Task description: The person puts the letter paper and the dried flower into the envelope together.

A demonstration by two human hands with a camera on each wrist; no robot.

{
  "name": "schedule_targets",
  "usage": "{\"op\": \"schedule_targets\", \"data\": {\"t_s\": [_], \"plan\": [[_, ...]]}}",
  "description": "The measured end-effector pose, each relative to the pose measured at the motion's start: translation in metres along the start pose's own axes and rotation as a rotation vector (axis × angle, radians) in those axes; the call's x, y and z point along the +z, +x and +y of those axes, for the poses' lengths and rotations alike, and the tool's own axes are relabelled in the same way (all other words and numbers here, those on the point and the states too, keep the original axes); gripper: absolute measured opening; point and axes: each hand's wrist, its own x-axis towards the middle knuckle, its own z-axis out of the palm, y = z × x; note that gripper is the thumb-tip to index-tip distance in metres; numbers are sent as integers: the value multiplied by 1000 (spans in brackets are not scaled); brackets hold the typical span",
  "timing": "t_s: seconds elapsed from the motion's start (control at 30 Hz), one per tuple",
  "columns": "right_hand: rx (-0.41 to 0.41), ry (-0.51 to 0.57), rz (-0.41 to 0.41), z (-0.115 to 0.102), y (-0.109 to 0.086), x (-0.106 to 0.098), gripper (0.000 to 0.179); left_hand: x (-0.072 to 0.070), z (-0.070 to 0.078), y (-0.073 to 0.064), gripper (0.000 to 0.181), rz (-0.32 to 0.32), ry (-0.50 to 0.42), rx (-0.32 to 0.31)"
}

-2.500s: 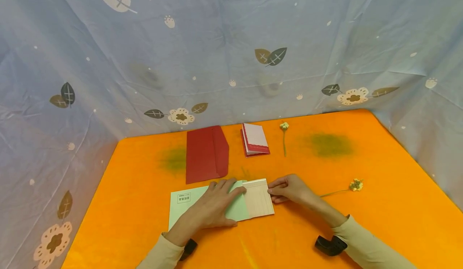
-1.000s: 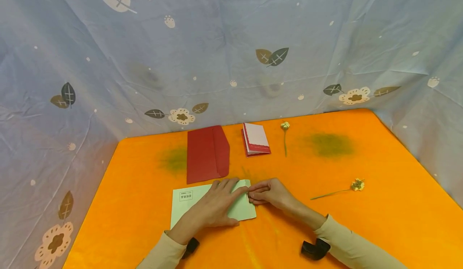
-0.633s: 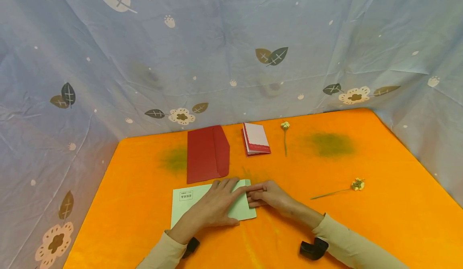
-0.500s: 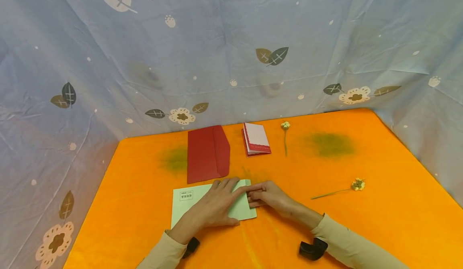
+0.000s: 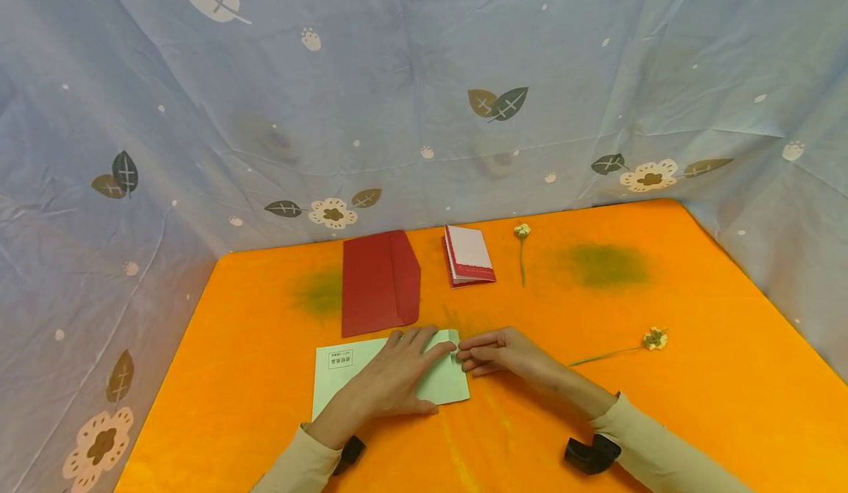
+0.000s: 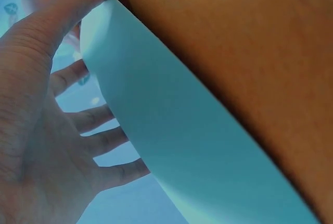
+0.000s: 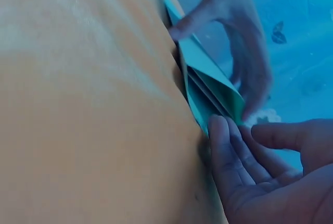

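Note:
A pale green envelope with a small printed box lies along the near part of the table. My left hand spans it from above and grips it, thumb at the near edge and fingers over the far edge. In the right wrist view its mouth gapes toward my right hand, and the edge of a card shows inside. My right hand is at that open end, fingertips right at the mouth and thumb apart from the fingers. The left wrist view shows the envelope bowed beneath my left hand.
Behind the green envelope lie a red envelope and a folded white-and-red card. One dried flower is beside the card, another farther right. Patterned cloth hangs around the orange table.
The cream card that stuck out of the green envelope has slid left inside it, pushed by my right hand. My right fingers entered the mouth, then drew back slightly right. My left hand stays put.

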Motion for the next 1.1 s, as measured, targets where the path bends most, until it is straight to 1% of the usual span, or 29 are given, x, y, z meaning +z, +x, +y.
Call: {"op": "schedule_targets", "data": {"t_s": [0.07,0.1,0.23,0.33,0.5,0.67,0.8,0.9,0.97,1.03,1.1], "plan": [[-8,-30,-2,-3,-3,-7,38,0,0,0,91,0,4,3],[-10,-62,9,-4,-5,-10,38,0,0,0,90,0,5,2],[-58,-304,79,-12,-13,-26,35,0,-1,0,90,-3,2,-4],[-84,-491,157,-19,-21,-39,34,0,0,0,90,4,-5,-1],[-139,-676,238,-32,-39,-62,31,-1,0,0,89,10,-11,8],[-177,-778,284,-40,-60,-85,30,-2,1,1,90,2,-21,1],[-219,-878,316,-40,-79,-105,27,-2,1,1,90,-2,-26,2],[-237,-933,321,-38,-95,-121,25,-2,0,0,90,-9,-23,0],[-212,-928,314,-37,-106,-132,25,-2,0,0,90,-10,-20,1],[-169,-908,302,-36,-117,-144,27,-2,0,0,89,-8,-21,3],[-141,-905,314,-34,-128,-154,29,-2,0,1,89,-6,-26,7]]}}
